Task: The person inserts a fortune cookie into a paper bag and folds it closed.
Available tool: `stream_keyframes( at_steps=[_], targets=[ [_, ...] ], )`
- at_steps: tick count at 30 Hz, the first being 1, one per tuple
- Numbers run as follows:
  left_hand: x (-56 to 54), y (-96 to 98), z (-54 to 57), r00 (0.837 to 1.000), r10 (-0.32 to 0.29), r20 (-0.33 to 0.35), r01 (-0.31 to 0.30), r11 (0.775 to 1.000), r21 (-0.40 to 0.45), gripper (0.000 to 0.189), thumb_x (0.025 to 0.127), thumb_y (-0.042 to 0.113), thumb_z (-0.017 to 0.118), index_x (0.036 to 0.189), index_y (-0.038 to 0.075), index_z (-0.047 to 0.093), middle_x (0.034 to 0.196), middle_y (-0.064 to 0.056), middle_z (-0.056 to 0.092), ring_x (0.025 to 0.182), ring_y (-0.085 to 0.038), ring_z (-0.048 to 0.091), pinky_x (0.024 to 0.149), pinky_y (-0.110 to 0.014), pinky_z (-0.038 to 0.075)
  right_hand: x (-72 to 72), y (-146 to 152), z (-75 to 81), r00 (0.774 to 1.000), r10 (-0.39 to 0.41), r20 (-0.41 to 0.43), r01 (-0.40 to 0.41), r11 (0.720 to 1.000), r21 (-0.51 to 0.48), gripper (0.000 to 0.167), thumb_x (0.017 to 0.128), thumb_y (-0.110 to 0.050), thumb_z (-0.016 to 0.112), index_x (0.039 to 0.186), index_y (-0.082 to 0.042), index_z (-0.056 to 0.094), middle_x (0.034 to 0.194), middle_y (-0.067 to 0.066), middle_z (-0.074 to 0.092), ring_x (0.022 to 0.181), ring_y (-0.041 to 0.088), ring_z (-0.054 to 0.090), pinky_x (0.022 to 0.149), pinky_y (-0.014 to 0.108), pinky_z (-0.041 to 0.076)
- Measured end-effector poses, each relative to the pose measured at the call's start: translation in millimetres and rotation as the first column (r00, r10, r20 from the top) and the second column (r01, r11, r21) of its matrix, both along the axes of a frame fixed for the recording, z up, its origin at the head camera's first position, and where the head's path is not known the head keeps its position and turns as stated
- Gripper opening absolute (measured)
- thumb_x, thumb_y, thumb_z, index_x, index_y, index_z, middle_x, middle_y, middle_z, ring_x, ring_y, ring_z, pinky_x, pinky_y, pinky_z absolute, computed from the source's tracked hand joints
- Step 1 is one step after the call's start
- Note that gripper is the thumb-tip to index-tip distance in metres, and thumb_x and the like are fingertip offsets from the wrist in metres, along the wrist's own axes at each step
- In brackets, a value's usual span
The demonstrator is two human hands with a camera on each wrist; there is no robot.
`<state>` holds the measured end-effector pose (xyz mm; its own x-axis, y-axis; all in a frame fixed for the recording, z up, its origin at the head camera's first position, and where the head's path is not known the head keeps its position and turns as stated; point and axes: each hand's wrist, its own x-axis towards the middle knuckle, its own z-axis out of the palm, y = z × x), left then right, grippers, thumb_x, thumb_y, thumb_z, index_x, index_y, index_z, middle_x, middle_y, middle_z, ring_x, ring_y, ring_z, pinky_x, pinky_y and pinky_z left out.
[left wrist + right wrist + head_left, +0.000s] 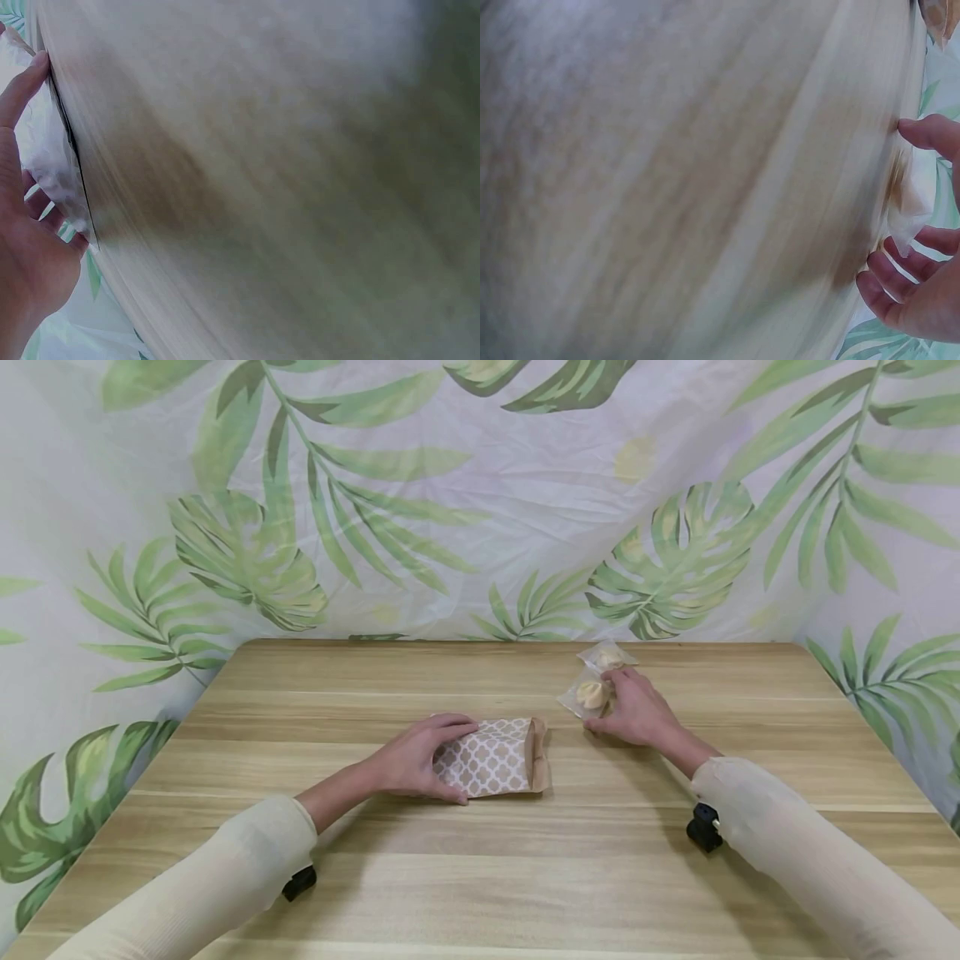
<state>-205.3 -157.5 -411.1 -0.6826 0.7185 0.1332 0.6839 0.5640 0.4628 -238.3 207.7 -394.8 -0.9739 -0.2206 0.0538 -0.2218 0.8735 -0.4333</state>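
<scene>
A paper bag (491,758) with a white-and-tan lattice print lies flat on the table, its brown open mouth facing right. My left hand (420,756) grips its closed end, thumb along the near edge and fingers over the far one; the left wrist view shows the hand (34,202) round the bag's pale side (49,142). To the right, two small clear packets lie end to end, each with a pale folded piece inside: a near packet (588,695) and a far packet (606,654). Beside the near one, my right hand (636,706) is spread, thumb and fingers apart around it.
The wood-grain table (525,877) runs back to a leaf-printed cloth (540,527) hanging behind and at both sides. Dark wrist devices show under both cream sleeves, one at the right wrist (703,828).
</scene>
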Motion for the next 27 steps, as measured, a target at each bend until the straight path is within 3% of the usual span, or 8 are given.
stream_keyframes(
  at_steps=[27],
  targets=[
    [1.2, 1.5, 0.6, 1.000, 0.003, -0.008, -0.003, 1.000, 0.010, 0.102, 0.067, 0.046, 0.094, 0.148, -0.001, 0.053, 0.150, -0.020, 0.052, 0.138, -0.040, 0.050, 0.115, -0.057, 0.041, 4.5, 4.5, -0.4, 1.000, -0.001, -0.001, 0.001, 0.999, -0.050, 0.084, 0.078, -0.030, 0.086, 0.142, 0.012, 0.050, 0.139, 0.033, 0.052, 0.129, 0.049, 0.051, 0.107, 0.061, 0.045]
  ],
)
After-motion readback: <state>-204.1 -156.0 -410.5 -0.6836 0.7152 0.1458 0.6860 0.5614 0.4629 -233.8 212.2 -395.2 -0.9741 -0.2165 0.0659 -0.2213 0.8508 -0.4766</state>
